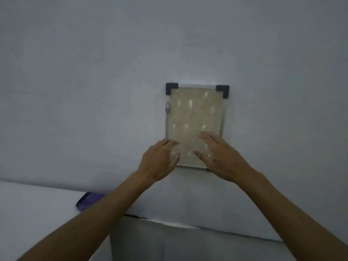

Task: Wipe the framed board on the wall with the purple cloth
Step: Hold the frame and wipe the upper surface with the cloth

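Framed board [194,117]: hung on wall [94,72]. Left hand [160,162] and right hand [220,159]: both released, fingers relaxed at board's lower edge, apparently steadying it; contact unclear. Purple cloth [89,201]: unheld, on worktop [37,213] near wall edge.

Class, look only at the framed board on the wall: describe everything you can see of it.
The framed board hangs upright on the pale wall, taller than wide. Its speckled beige panel, cork-like, sits in a thin silvery frame with black caps on both top corners and a small metal fitting on its left edge. The left hand and right hand cover its lower corners; contact is unclear.
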`<move>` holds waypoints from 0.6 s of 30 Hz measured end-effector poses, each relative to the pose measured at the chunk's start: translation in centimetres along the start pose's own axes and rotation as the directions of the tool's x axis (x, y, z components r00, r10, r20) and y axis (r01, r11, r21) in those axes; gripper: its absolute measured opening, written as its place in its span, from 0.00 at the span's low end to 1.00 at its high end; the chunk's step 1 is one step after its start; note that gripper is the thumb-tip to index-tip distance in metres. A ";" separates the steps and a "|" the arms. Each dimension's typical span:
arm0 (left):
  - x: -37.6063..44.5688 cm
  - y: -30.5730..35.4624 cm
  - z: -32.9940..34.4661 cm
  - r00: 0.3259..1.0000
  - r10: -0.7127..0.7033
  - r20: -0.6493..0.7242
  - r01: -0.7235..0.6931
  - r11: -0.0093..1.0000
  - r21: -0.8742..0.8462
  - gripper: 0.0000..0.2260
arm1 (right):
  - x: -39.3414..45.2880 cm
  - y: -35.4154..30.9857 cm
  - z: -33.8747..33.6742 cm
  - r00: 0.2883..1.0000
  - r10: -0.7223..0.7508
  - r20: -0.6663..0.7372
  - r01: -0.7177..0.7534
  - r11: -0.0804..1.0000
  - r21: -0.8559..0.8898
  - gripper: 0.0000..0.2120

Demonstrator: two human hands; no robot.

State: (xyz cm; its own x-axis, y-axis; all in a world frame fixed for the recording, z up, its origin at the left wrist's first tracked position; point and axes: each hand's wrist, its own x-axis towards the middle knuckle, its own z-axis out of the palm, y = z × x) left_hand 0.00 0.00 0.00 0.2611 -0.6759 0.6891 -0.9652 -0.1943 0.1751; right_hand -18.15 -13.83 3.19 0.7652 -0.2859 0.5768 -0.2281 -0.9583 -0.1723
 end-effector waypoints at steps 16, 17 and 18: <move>-17.5 -17.2 2.8 0.684 -0.655 0.321 0.527 0.748 0.402 0.21 | -5.4 -3.5 16.1 0.971 0.042 0.234 -0.100 0.965 0.243 0.28; -18.1 -17.4 2.9 0.712 -0.644 0.281 0.530 0.754 0.387 0.20 | -5.6 -3.6 17.0 0.967 0.047 0.249 -0.113 0.959 0.258 0.28; -18.4 -17.5 2.9 0.730 -0.639 0.240 0.535 0.754 0.382 0.18 | -6.0 -3.7 17.8 0.962 0.051 0.269 -0.128 0.953 0.275 0.28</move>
State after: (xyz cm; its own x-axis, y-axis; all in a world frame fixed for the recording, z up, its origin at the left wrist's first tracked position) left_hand 12.13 13.76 -17.80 0.8117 -0.5399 0.2229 -0.5821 -0.7793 0.2320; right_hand -11.21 -8.52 -13.83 0.8863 -0.3241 0.3307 -0.1497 -0.8765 -0.4576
